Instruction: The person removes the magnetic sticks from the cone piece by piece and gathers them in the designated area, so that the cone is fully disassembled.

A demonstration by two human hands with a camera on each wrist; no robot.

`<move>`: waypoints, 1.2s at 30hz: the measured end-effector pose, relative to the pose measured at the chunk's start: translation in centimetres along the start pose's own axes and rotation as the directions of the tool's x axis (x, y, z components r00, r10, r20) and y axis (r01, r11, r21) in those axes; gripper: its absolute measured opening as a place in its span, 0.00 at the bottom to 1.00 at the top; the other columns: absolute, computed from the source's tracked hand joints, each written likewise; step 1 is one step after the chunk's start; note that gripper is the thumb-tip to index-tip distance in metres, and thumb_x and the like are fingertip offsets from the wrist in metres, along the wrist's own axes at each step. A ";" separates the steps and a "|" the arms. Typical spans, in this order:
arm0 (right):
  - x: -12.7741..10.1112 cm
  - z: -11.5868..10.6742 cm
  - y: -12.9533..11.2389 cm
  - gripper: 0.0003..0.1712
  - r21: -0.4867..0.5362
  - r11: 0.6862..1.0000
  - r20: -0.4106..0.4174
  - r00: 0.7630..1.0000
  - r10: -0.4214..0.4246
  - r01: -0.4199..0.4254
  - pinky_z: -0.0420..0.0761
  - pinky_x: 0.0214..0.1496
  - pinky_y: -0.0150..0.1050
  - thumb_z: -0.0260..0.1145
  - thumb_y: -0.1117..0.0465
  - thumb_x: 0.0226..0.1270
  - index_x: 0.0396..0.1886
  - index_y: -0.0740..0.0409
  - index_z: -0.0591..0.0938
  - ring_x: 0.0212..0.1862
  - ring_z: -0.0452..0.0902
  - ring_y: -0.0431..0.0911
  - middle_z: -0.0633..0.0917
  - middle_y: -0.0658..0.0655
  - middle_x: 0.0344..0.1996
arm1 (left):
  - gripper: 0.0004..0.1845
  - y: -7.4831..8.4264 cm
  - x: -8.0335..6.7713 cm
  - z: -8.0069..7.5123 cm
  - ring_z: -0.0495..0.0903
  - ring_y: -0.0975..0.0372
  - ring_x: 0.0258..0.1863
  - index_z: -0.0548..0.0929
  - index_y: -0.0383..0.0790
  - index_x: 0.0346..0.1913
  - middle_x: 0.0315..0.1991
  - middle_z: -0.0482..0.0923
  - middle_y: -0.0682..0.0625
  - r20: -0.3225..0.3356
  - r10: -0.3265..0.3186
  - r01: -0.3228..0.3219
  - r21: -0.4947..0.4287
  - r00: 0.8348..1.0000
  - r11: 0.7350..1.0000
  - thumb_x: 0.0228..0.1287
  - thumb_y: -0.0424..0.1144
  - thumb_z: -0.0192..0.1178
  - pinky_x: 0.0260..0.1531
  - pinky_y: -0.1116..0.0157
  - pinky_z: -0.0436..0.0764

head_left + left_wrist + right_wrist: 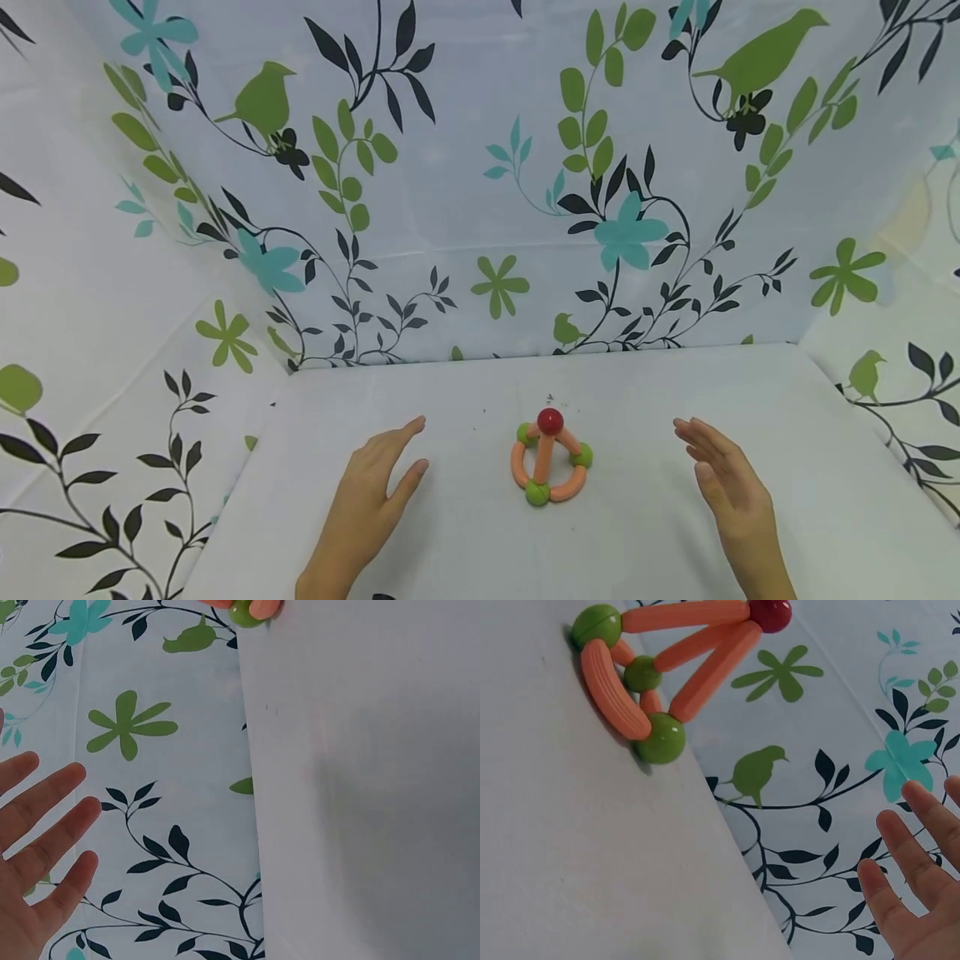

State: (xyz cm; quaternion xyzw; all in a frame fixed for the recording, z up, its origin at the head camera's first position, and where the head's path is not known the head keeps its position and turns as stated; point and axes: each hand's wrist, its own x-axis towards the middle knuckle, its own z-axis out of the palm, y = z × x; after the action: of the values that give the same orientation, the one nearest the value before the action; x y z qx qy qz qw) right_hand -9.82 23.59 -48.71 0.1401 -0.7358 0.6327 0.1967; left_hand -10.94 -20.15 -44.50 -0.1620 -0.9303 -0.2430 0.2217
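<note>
On the white table stands a small pyramid-shaped toy (pixel 577 485) of orange rods, with green balls at its base corners and a red ball at the top. The right wrist view shows its rods (pixel 615 690) from the side; only a bit of a green ball (pixel 244 613) shows at the top of the left wrist view. My left hand (pixel 369 492) is held to the left of the toy, fingers extended and thumb apart. To the right of it my right hand (pixel 731 492) is held with straight fingers, palm turned inward. Both hands are apart from the toy and hold nothing.
The white tabletop (pixel 622 550) reaches back to a hanging cloth (pixel 450 208) printed with birds, leaves and flowers. Similar patterned cloth (pixel 97 333) hangs along the left side and also the right. A small dark object (pixel 383 597) shows at the bottom edge.
</note>
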 end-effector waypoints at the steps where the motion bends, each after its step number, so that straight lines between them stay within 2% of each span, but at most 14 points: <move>1: 0.0 0.4 0.0 0.30 -0.010 1.000 -0.007 1.000 0.026 -0.026 0.70 0.71 0.25 0.51 0.77 0.78 0.78 0.64 0.67 0.72 0.73 0.41 0.77 0.65 0.72 | 0.30 0.3 0.1 0.2 0.79 0.59 0.66 0.73 0.56 0.75 0.67 0.81 0.59 0.005 -0.007 0.007 -0.010 1.000 1.000 0.73 0.46 0.66 0.63 0.51 0.78; 4: 0.1 1.5 0.0 0.30 -0.032 0.995 -0.018 0.996 0.091 -0.092 0.71 0.70 0.25 0.52 0.75 0.79 0.78 0.59 0.68 0.72 0.73 0.41 0.77 0.63 0.72 | 0.30 1.0 0.6 0.7 0.78 0.60 0.68 0.72 0.58 0.75 0.67 0.80 0.62 0.027 -0.034 0.036 -0.058 0.999 0.998 0.74 0.48 0.65 0.65 0.50 0.78; 7: 0.2 2.4 0.2 0.30 -0.039 0.992 -0.008 0.992 0.123 -0.123 0.71 0.70 0.25 0.53 0.73 0.80 0.78 0.56 0.69 0.72 0.73 0.40 0.77 0.60 0.72 | 0.29 1.6 1.0 1.3 0.77 0.63 0.69 0.71 0.63 0.75 0.67 0.79 0.65 0.056 -0.063 0.072 -0.171 0.996 0.983 0.75 0.49 0.64 0.66 0.52 0.78; 11: 0.2 3.3 0.8 0.29 -0.031 0.990 0.007 0.990 0.141 -0.141 0.72 0.70 0.25 0.53 0.71 0.81 0.77 0.53 0.70 0.72 0.73 0.39 0.78 0.58 0.72 | 0.27 2.1 1.9 2.2 0.78 0.65 0.67 0.70 0.67 0.75 0.65 0.80 0.66 0.101 -0.084 0.116 -0.376 0.991 0.919 0.77 0.48 0.61 0.66 0.56 0.78; 14: 0.2 3.8 1.3 0.28 -0.017 0.990 0.016 0.990 0.139 -0.139 0.72 0.70 0.26 0.53 0.71 0.81 0.77 0.55 0.70 0.72 0.73 0.39 0.77 0.59 0.72 | 0.26 2.3 2.4 2.8 0.80 0.65 0.66 0.71 0.66 0.74 0.65 0.82 0.64 0.119 -0.080 0.128 -0.472 0.990 0.872 0.78 0.45 0.60 0.66 0.58 0.78; 18: 0.2 4.3 1.8 0.28 0.002 0.991 0.029 0.990 0.137 -0.137 0.73 0.70 0.25 0.53 0.70 0.81 0.77 0.55 0.69 0.72 0.73 0.39 0.77 0.60 0.72 | 0.26 2.7 2.9 3.4 0.80 0.64 0.66 0.71 0.65 0.74 0.65 0.82 0.62 0.135 -0.079 0.139 -0.521 0.988 0.842 0.78 0.44 0.60 0.67 0.55 0.78; 21: 0.2 4.7 2.3 0.28 0.018 0.990 0.040 0.989 0.141 -0.142 0.73 0.69 0.25 0.54 0.69 0.81 0.77 0.54 0.69 0.72 0.73 0.38 0.76 0.61 0.73 | 0.25 3.1 3.2 3.9 0.82 0.63 0.64 0.72 0.65 0.73 0.65 0.82 0.62 0.149 -0.076 0.145 -0.539 0.986 0.829 0.78 0.45 0.60 0.67 0.54 0.78; 26: 0.3 5.6 3.4 0.27 0.054 0.986 0.056 0.986 0.155 -0.158 0.74 0.67 0.24 0.57 0.69 0.80 0.76 0.58 0.71 0.72 0.74 0.37 0.76 0.64 0.72 | 0.25 3.9 3.9 4.5 0.81 0.63 0.65 0.72 0.65 0.73 0.65 0.82 0.61 0.161 -0.070 0.150 -0.561 0.985 0.814 0.77 0.47 0.60 0.68 0.52 0.77; 32: 0.5 6.6 4.6 0.26 0.001 0.977 0.049 0.975 0.215 -0.215 0.75 0.64 0.21 0.61 0.66 0.79 0.74 0.56 0.73 0.68 0.75 0.33 0.78 0.60 0.70 | 0.27 4.7 4.7 5.6 0.79 0.64 0.67 0.74 0.60 0.73 0.65 0.81 0.62 0.174 -0.099 0.183 -0.579 0.980 0.794 0.74 0.47 0.65 0.68 0.51 0.77; 36: 0.7 7.2 5.0 0.25 -0.054 0.973 0.050 0.973 0.227 -0.224 0.76 0.62 0.20 0.64 0.63 0.78 0.72 0.54 0.75 0.67 0.75 0.30 0.80 0.58 0.69 | 0.28 5.4 5.2 6.2 0.78 0.63 0.68 0.74 0.60 0.72 0.66 0.81 0.61 0.187 -0.117 0.209 -0.611 0.975 0.764 0.72 0.45 0.67 0.68 0.50 0.77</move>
State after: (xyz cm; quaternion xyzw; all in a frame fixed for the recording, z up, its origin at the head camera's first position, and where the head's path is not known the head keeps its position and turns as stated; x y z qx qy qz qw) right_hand -13.51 17.31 -53.64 0.0685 -0.7670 0.6291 0.1062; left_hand -15.22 -11.35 -44.76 -0.1612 -0.8199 -0.5450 0.0686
